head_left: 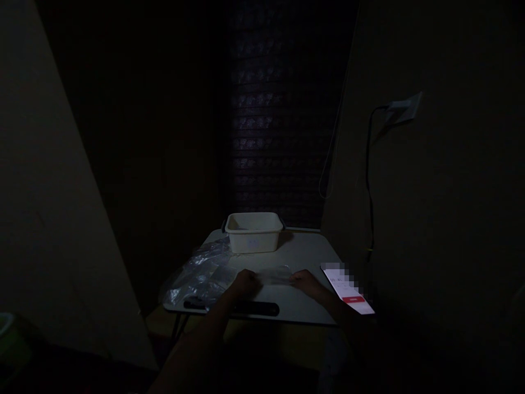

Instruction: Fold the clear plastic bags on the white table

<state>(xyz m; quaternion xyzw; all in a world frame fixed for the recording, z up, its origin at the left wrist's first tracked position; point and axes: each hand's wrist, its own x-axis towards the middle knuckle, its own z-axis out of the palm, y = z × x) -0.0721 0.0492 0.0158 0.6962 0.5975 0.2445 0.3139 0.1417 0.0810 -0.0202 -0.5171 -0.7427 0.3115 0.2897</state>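
Between my two hands, a small clear plastic bag (274, 275) is stretched flat just above the white table (305, 251); its outline is dim and slightly blurred. My left hand (247, 282) is closed on the bag's left end. At its right end, my right hand (302, 279) pinches the edge between thumb and fingers. A heap of crumpled clear plastic bags (200, 273) lies left of my left hand. Beyond my hands stands a white plastic basin (254, 241) with dark handles, with something pale inside that I cannot make out.
A lit phone (346, 290) lies at the table's right edge. Along the front edge runs a dark slot (256, 308). A cord (369, 180) hangs from a wall socket (404, 106) at the right. Behind the table is a dark blind (262, 120); the room is very dim.
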